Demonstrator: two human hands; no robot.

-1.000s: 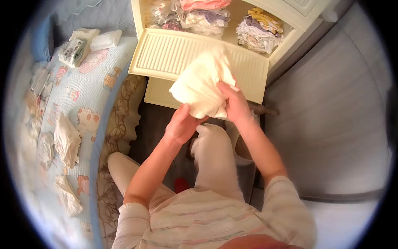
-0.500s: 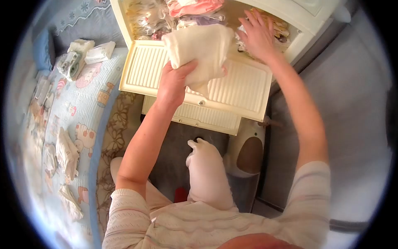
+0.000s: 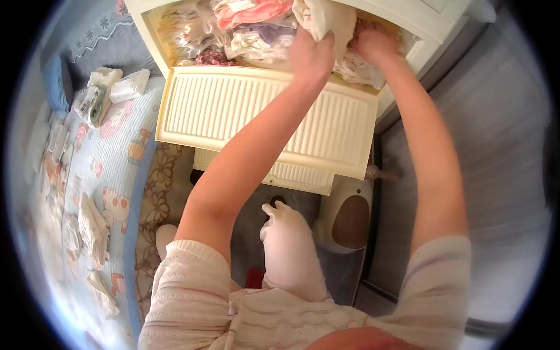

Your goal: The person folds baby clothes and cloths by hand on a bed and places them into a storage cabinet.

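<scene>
A folded cream cloth point(image 3: 333, 22) is in my left hand point(image 3: 313, 55), held over the open cabinet compartment with my fingers closed on its lower edge. To its right, my right hand point(image 3: 375, 44) reaches inside against a pile of light clothes point(image 3: 357, 71); its fingers are partly hidden among them. More clothes lie to the left in the compartment: a pink garment point(image 3: 251, 13), white and purple ones point(image 3: 259, 42), and clear-wrapped items point(image 3: 195, 29). The cream ribbed door point(image 3: 233, 111) is folded down below my forearms.
A second ribbed front point(image 3: 297, 177) juts out lower down. Beneath it stands a white and brown bin point(image 3: 349, 219). On the left, a bed with a patterned quilt point(image 3: 137, 125) bears packs point(image 3: 93, 102) and folded cloths point(image 3: 93, 227). A grey surface point(image 3: 490, 157) rises at the right.
My left hand has moved up and right, carrying the cream cloth from above the door to the compartment. My right hand has gone from spread fingers over the pile to down among the clothes.
</scene>
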